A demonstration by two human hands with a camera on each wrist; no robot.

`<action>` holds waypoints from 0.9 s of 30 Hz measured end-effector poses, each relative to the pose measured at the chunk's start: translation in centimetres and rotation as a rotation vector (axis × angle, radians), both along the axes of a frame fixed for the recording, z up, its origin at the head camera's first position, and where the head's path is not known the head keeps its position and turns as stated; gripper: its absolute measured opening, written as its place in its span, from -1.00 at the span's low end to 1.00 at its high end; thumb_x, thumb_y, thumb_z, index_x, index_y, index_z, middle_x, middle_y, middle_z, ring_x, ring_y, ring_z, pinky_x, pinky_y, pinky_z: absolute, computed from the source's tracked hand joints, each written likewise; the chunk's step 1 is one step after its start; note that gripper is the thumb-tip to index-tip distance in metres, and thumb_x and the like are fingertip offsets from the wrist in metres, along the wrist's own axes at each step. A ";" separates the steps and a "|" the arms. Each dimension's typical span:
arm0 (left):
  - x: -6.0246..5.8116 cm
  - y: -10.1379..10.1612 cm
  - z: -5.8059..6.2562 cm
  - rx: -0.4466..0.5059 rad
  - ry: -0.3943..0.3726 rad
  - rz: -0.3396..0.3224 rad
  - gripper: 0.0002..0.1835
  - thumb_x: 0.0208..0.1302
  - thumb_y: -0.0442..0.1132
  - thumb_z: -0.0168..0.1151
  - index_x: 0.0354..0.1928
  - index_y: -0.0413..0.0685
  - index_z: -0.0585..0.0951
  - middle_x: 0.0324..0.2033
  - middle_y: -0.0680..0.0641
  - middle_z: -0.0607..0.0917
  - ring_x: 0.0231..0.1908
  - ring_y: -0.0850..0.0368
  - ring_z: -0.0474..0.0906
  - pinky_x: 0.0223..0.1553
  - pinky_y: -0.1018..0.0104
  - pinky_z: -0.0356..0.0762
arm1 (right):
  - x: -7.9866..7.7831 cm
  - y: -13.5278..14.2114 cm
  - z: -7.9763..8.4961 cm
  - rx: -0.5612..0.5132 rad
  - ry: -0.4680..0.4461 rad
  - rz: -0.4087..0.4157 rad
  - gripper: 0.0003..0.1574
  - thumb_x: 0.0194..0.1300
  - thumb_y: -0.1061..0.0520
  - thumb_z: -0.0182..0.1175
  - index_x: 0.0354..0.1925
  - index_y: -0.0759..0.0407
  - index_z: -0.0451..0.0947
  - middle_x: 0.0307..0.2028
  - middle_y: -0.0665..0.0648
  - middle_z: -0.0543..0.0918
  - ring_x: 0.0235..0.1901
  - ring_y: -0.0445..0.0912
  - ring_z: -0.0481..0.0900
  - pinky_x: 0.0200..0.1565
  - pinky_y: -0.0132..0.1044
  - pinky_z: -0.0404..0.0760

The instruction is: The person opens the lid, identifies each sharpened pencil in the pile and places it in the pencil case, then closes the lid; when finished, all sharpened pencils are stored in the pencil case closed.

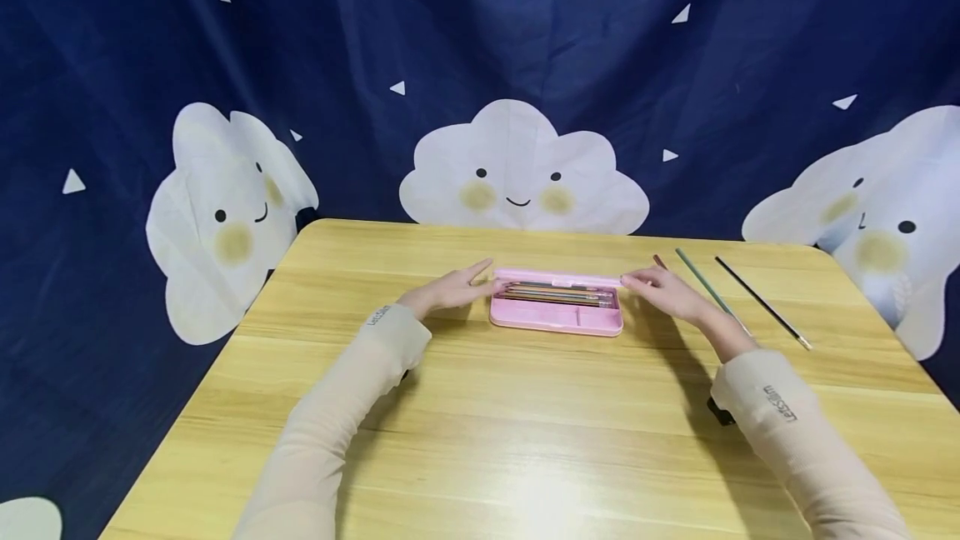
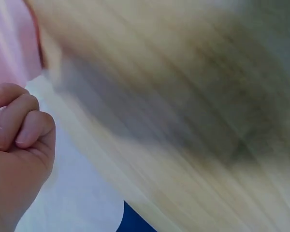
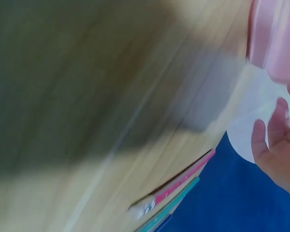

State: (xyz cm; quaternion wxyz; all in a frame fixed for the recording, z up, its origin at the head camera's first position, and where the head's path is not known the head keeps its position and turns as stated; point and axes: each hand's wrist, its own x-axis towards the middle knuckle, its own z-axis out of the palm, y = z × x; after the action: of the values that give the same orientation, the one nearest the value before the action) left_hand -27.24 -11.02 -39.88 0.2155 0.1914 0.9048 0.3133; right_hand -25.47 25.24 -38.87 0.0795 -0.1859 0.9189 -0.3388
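Note:
A pink pencil case (image 1: 534, 317) lies on the wooden table, its lid (image 1: 525, 274) raised partway along the far side. Several pencils (image 1: 555, 295) lie lengthwise in its back compartment; the front part shows bare pink. At the lid's left end my left hand (image 1: 456, 288) holds the edge, and in the left wrist view its fingers (image 2: 26, 121) are curled beside the pink lid (image 2: 12, 43). My right hand (image 1: 670, 292) pinches the lid's right corner. The right wrist view shows its outer fingers (image 3: 275, 126) loosely bent below the case.
To the right lie three loose pencils: a dark red one (image 1: 659, 261) partly behind my right hand, a green one (image 1: 703, 282) and a black one (image 1: 761, 300). A dark blue curtain (image 1: 360, 15) with smiling clouds hangs behind the table's far edge.

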 end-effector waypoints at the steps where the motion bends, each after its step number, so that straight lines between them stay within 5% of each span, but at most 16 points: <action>1: -0.1 -0.1 0.1 0.007 -0.010 0.011 -0.27 0.32 0.19 -0.14 0.43 0.13 -0.05 0.35 -0.18 0.14 0.28 -0.09 0.15 0.30 0.03 0.00 | 0.2 0.1 -0.1 0.022 -0.006 0.028 -0.33 0.35 -0.02 -0.02 0.11 0.56 0.31 -0.14 0.46 0.48 -0.02 0.25 0.36 0.08 0.03 0.28; 4: -0.1 0.0 0.1 -0.019 -0.024 0.002 -0.31 0.33 0.26 -0.28 0.42 0.20 -0.03 0.38 -0.04 0.07 0.33 -0.02 0.04 0.32 0.05 -0.07 | 0.8 0.3 -0.5 0.086 -0.051 0.089 -0.21 0.28 -0.05 0.07 0.23 0.51 0.18 -0.29 0.22 0.40 -0.26 0.01 0.31 -0.22 -0.19 0.33; 11: 0.3 0.5 -0.6 -0.139 -0.026 -0.093 -0.22 0.31 0.20 -0.11 0.43 0.14 -0.14 0.38 -0.11 0.04 0.34 -0.04 0.01 0.33 0.13 -0.05 | 1.2 0.0 -1.3 0.108 -0.132 0.118 0.06 0.17 -0.10 0.20 0.36 0.40 -0.09 -0.28 0.22 0.32 -0.26 0.01 0.25 -0.25 -0.21 0.28; 27: 0.2 1.0 -0.7 -0.223 0.092 -0.144 -0.21 0.30 0.12 -0.03 0.43 0.05 -0.11 0.34 -0.18 0.14 0.30 -0.10 0.11 0.30 0.13 0.04 | 0.6 0.2 -1.3 0.101 -0.181 0.142 0.07 0.14 -0.10 0.25 0.36 0.35 -0.06 -0.34 0.22 0.30 -0.38 -0.05 0.20 -0.36 -0.29 0.24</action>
State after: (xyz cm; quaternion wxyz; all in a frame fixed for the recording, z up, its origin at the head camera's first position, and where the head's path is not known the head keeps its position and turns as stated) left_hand -27.03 -9.99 -40.60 0.2155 0.2450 0.9269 0.1854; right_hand -24.92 25.41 -40.13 0.1952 -0.2150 0.9083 -0.3011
